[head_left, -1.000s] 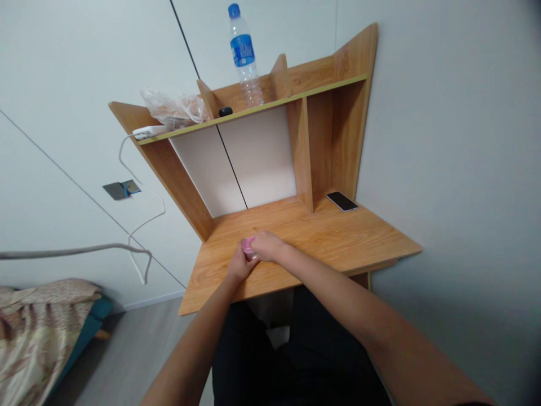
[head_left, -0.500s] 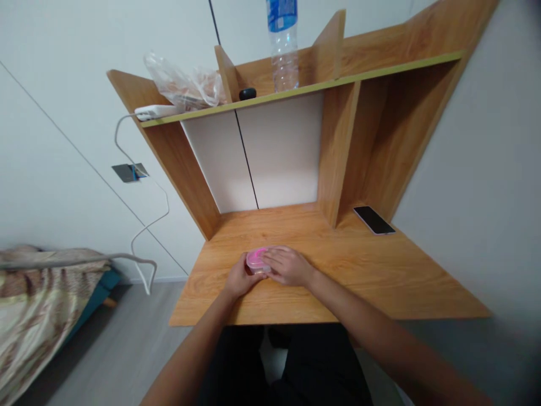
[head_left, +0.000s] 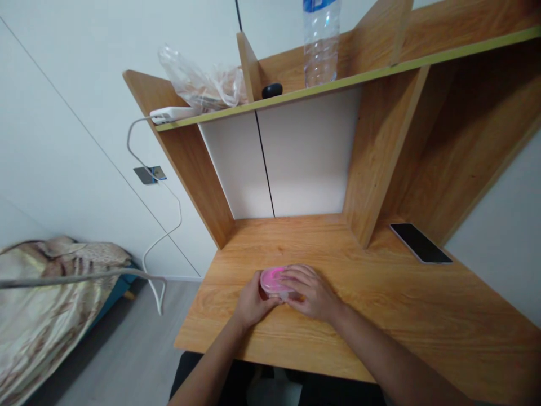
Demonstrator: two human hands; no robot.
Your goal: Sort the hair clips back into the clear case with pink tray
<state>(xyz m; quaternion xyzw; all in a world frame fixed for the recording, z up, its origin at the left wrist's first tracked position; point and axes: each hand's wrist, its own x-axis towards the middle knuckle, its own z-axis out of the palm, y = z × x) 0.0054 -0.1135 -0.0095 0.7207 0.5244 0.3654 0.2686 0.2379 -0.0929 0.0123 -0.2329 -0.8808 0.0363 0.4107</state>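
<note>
Head view: here's the box [head_left: 275,283] on the desk [head_left: 393,304], toward the near edge. Left hand [head_left: 252,303] cups one end; right hand [head_left: 313,292] grips the other, fingers draped over the pink lid [head_left: 270,274]. Firm left, even pressure right: that should prevent skidding.

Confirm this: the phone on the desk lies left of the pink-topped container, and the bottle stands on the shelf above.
Not left: the head view shows the phone on the desk lying right of the pink-topped container. The bottle does stand on the shelf above.
</note>
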